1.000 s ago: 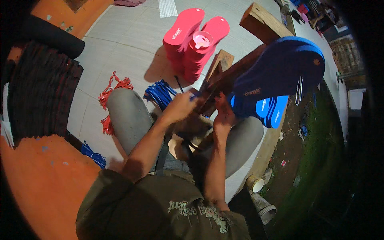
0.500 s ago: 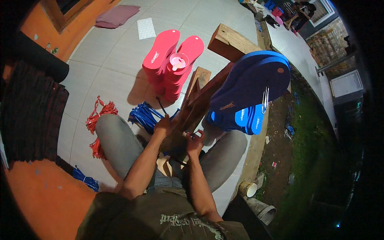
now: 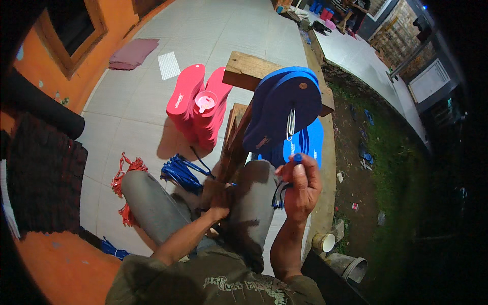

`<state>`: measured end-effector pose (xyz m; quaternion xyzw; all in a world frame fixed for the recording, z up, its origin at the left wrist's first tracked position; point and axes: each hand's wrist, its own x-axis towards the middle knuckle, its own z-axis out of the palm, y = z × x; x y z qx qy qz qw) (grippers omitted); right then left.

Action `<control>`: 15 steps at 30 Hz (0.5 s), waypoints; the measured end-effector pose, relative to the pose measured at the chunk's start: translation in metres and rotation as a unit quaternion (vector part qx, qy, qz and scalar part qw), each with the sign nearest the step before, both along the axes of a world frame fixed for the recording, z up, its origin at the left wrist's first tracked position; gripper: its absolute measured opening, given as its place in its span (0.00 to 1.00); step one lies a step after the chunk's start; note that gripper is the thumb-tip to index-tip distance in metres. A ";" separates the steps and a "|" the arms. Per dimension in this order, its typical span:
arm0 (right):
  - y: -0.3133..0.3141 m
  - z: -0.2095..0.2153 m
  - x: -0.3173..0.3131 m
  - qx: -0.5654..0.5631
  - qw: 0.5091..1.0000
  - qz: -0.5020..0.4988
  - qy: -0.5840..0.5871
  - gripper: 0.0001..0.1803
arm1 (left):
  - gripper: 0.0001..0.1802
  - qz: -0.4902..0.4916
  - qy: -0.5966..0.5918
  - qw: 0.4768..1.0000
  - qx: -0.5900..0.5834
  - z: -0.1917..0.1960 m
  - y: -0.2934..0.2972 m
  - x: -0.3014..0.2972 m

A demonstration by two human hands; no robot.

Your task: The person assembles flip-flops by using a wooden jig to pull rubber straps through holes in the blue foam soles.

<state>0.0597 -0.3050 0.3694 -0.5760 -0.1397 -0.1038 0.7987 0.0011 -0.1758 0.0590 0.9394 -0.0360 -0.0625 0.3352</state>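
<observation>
My right hand [image 3: 301,190] is raised below the blue soles, its thumb and fingers pinching a small blue round-ended piece [image 3: 298,158]. A dark strand with pale streaks [image 3: 279,195] hangs beside that hand; whether it joins the piece I cannot tell. Low between my knees, my left hand [image 3: 215,198] is closed and smeared, with a bit of blue by its fingers; what it holds is hidden. Dark blue sandal soles [image 3: 279,112] rest stacked against a wooden stand [image 3: 249,70], with a bent metal wire tool [image 3: 291,125] on their face. A blue strap bundle [image 3: 182,173] lies left of the stand.
Pink soles [image 3: 185,96] stand stacked on the tiles with a pink cup [image 3: 205,101] on them. Red straps [image 3: 133,170] lie by my left knee. Brighter blue soles [image 3: 311,142] stand behind my right hand. A dark stack [image 3: 46,173] is at left; buckets [image 3: 324,242] at lower right.
My right hand has risen from between my knees towards the blue soles, now with the small blue piece in its pinch. My right knee has swung inward. The view has shifted.
</observation>
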 end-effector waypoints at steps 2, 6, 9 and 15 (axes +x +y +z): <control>-0.001 0.005 0.007 0.007 1.000 0.025 -0.012 0.07 | 0.23 0.013 0.027 0.999 -0.013 0.015 0.007 0.003; 0.005 0.005 0.023 -0.059 0.998 -0.015 -0.014 0.08 | 0.24 -0.070 0.114 0.986 0.098 0.015 0.017 0.014; 0.017 0.006 0.027 -0.040 0.999 0.013 -0.023 0.08 | 0.19 -0.012 -0.224 0.958 0.181 -0.046 0.029 0.006; -0.007 0.001 0.025 -0.103 0.992 0.033 0.059 0.09 | 0.17 -0.019 -0.092 0.995 -0.024 -0.076 0.028 0.023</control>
